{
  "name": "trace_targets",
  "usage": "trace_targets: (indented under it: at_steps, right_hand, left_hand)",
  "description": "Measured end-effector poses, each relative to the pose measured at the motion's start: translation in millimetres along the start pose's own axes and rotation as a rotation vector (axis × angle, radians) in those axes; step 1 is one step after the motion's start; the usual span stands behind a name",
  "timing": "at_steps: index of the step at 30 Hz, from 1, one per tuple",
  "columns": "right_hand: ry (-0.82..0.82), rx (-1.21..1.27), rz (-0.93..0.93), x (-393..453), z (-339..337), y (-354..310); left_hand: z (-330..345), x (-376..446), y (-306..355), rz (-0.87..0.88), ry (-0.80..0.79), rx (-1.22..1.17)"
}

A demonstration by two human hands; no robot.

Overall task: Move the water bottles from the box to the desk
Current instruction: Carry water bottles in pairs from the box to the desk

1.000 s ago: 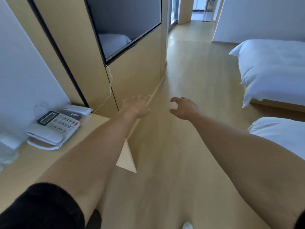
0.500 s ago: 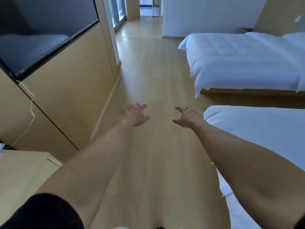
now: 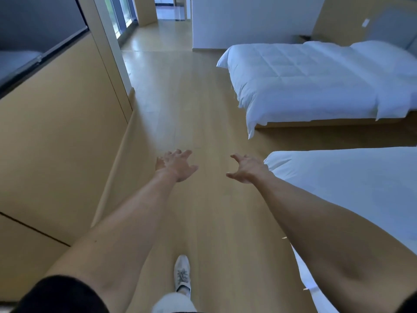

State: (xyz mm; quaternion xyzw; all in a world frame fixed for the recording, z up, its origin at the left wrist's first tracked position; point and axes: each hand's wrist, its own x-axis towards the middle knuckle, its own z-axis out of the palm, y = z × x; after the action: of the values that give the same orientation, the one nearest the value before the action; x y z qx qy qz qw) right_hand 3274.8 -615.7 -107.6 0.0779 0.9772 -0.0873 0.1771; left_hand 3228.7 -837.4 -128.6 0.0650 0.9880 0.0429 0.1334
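No water bottle, box or desk surface could be seen in the head view, so their positions could not be told. The left hand (image 3: 174, 166) was extended forward over the wooden floor (image 3: 187, 105), fingers spread and relaxed, nothing held. The right hand (image 3: 247, 168) was extended alongside it, apart from the left, fingers loosely splayed with slightly bent tips, likewise holding nothing. Both forearms were bare; a black sleeve (image 3: 61, 294) was visible at the left upper arm near the lower edge of the frame.

Below the arms, one light-coloured shoe (image 3: 182, 273) was placed on the floor, with a pale trouser leg (image 3: 172, 303) just beneath it in the frame.

To the right of the right hand, the corner of a near bed (image 3: 352, 184) covered in white bedding was seen, close beside the right wrist. Further back on the right, a second bed (image 3: 316, 82) with a white quilted duvet was positioned, separated from the near one by a strip of floor.

On the left, a tan wooden wall panel (image 3: 61, 136) was present, with a dark screen (image 3: 33, 32) mounted at its upper part. Beyond the panel, a pale vertical post (image 3: 108, 48) was located, and the floor was continued toward an open passage (image 3: 167, 12) at the far end of the room
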Motion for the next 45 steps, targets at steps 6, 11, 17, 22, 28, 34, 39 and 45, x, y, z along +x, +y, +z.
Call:
trace_targets:
  at_steps: [6, 11, 17, 22, 28, 34, 39, 45]
  right_hand:
    - [-0.023, 0.006, 0.038, 96, -37, -44]
    - [-0.006, 0.023, 0.059, 169, -75, -75]
    - [0.006, 0.053, 0.093, 254, -106, -90]
    - [-0.017, 0.054, 0.096, 338, -120, -98]
    - [-0.023, 0.094, 0.037, 463, -148, -105]
    - [-0.070, 0.082, -0.023, 600, -197, -118]
    - [-0.083, 0.045, -0.062, 687, -229, -135]
    - [-0.055, 0.038, -0.060, 787, -264, -152]
  left_hand:
    - [-37, 101, -32, 0.072, -0.035, -0.016]
    - [-79, 186, -50, 0.112, -0.027, -0.021]
    - [-103, 274, -50, 0.158, -0.060, -0.029]
    - [-114, 352, -49, 0.127, -0.085, -0.063]
    - [-137, 460, -48, 0.078, -0.082, -0.032]
    - [-182, 586, -52, -0.015, -0.080, -0.038]
    - [-205, 669, -54, -0.034, -0.071, -0.068]
    - [-231, 772, -66, -0.024, -0.026, -0.074]
